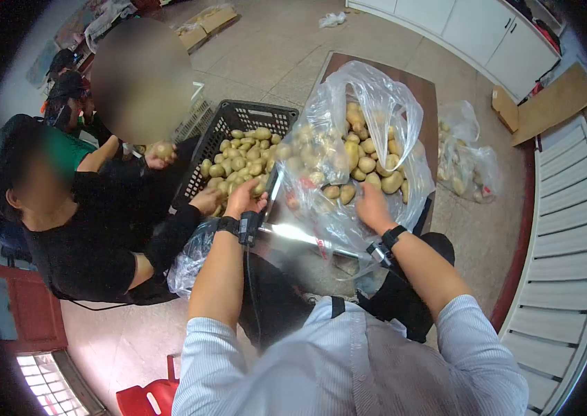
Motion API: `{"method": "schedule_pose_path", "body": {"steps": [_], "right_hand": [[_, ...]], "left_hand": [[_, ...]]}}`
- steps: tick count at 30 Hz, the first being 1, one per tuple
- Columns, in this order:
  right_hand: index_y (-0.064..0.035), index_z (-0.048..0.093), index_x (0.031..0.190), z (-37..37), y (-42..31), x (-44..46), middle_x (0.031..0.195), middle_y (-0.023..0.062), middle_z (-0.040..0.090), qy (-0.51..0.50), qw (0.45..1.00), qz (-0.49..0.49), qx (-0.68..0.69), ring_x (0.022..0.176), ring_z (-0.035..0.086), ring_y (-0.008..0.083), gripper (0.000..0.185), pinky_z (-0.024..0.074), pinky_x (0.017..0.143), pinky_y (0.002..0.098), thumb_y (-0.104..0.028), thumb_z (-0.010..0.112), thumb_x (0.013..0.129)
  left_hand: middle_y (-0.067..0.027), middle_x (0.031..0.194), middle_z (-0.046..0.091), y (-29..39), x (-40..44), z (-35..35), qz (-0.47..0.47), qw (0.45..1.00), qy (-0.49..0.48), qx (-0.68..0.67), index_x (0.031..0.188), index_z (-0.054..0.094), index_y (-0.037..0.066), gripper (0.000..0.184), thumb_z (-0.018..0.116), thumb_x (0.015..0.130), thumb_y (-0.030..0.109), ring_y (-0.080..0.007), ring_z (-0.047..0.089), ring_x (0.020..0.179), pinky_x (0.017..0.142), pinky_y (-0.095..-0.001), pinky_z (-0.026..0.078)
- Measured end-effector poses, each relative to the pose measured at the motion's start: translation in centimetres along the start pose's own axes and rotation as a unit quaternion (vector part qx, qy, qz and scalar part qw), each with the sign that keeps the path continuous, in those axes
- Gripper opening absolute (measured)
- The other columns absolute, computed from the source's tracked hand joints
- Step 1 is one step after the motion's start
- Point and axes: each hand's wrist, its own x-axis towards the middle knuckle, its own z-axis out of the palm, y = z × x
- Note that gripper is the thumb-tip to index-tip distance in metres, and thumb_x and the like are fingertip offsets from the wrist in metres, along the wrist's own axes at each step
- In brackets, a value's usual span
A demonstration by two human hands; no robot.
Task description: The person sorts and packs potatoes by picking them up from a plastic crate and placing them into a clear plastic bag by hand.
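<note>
My left hand (pixel 243 200) is over the near right corner of a black plastic crate (pixel 245 109) of potatoes (pixel 243 161). Its fingers are curled around a potato (pixel 260 186) at the crate's edge. My right hand (pixel 375 209) reaches into the mouth of a large clear plastic bag (pixel 409 104), its fingertips against the potatoes (pixel 368 161) inside; whether they grip one is hidden. The bag rests on a low brown table (pixel 424 90) before me.
A co-worker's hand (pixel 206 200) is beside my left hand at the crate. Another person's hand (pixel 162 155) holds a potato farther left. More filled plastic bags (pixel 470 170) lie on the floor at right. A white slatted panel (pixel 564 236) and cardboard (pixel 560 104) stand beyond.
</note>
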Motion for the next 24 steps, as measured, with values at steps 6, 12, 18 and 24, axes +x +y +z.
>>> {"method": "schedule_pose_path", "body": {"steps": [6, 12, 18, 24], "right_hand": [[-0.0010, 0.051, 0.104, -0.9, 2.1, 1.1, 0.113, 0.0236, 0.052, 0.034, 0.997, -0.008, -0.070, 0.105, 0.049, 0.0427, 0.030, 0.0423, 0.088, 0.0480, -0.006, 0.054, 0.074], [-0.0047, 0.048, 0.114, 0.0, 4.1, 1.6, 0.121, 0.0222, 0.046, -0.011, 0.994, -0.045, -0.099, 0.107, 0.049, 0.0413, 0.040, 0.0433, 0.087, 0.0480, -0.006, 0.054, 0.075], [-0.0121, 0.048, 0.117, -0.5, 2.0, 0.6, 0.114, 0.0199, 0.049, -0.071, 0.988, 0.000, -0.137, 0.099, 0.054, 0.0416, 0.038, 0.0456, 0.083, 0.0493, -0.010, 0.053, 0.079], [-0.0085, 0.045, 0.112, -1.1, 0.4, -1.3, 0.107, 0.0214, 0.049, -0.118, 0.979, -0.027, -0.161, 0.095, 0.056, 0.0398, 0.048, 0.0480, 0.078, 0.0479, -0.019, 0.069, 0.072]], "left_hand": [[-0.0136, 0.088, 0.055, 0.5, 2.1, -3.6, 0.001, 0.998, 0.064, 0.013, 0.115, 0.043, 0.007, 0.034, 0.055, 0.089, 0.026, -0.0220, 0.058, 0.068, 0.052, -0.0287, 0.048], [-0.0181, 0.102, 0.052, 1.0, 0.8, -3.9, 0.073, 0.984, 0.118, -0.115, 0.112, 0.044, -0.002, 0.032, 0.055, 0.087, 0.014, -0.0312, 0.058, 0.082, 0.062, -0.0388, 0.056], [-0.0125, 0.104, 0.053, -0.2, 1.5, -4.4, 0.194, 0.955, 0.149, -0.170, 0.105, 0.048, 0.001, 0.025, 0.060, 0.082, 0.005, -0.0246, 0.056, 0.083, 0.066, -0.0345, 0.055], [-0.0062, 0.085, 0.050, -1.9, 5.7, -9.6, 0.323, 0.941, 0.099, 0.004, 0.090, 0.052, -0.001, 0.009, 0.057, 0.083, 0.002, -0.0191, 0.053, 0.081, 0.069, -0.0329, 0.052]]}}
